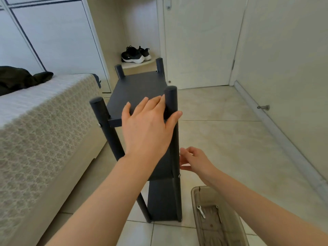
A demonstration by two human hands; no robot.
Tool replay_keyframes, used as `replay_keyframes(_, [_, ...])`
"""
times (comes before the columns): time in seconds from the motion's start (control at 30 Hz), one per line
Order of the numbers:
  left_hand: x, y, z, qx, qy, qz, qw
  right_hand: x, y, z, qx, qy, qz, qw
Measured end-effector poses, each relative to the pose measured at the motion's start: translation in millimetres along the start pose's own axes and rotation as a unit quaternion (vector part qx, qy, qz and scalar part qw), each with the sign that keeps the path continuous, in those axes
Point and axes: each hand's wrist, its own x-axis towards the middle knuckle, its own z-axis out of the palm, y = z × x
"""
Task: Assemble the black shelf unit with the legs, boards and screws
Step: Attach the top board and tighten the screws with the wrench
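Observation:
The black shelf unit stands upright on the tiled floor, with four round legs and boards at the top, middle and bottom. My left hand hovers over the top board's near edge with fingers straight. The right front leg passes between its thumb and index finger. Lower down, my right hand sits just right of that leg at the middle board's height, fingers loosely curled and holding nothing I can see. Silver screw heads show on the left front leg and on the right front leg.
A clear brown tray lies on the floor at the lower right, holding a small wrench. A bed stands close on the left. Black shoes sit on a corner ledge behind the unit. A door and wall close off the right.

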Motion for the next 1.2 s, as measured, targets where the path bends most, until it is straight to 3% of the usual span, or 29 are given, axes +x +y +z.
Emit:
replay_keyframes(0.17, [13.6,-26.5,-7.7,-0.028,0.016,-0.048,0.998,-3.8,-28.7,22.8,-0.035,0.020,-0.025,0.999])
replay_keyframes(0.33, [15.7,-60.3,-17.3,-0.063,0.044,-0.112,0.991,-0.6,-73.7,57.2,0.000,-0.065,-0.068,0.996])
replay_keyframes(0.6, [0.9,-118.0,-31.0,-0.141,0.071,-0.193,0.968,14.0,-103.0,103.4,-0.050,-0.129,-0.063,0.988])
replay_keyframes(0.83, [-18.9,-174.8,-25.7,-0.280,0.084,-0.266,0.918,27.5,-95.0,137.0,-0.062,-0.155,-0.110,0.980])
replay_keyframes(1.2, [-86.0,-226.9,25.8,-0.385,0.020,-0.379,0.841,48.2,-46.4,157.5,-0.157,-0.147,-0.110,0.971])
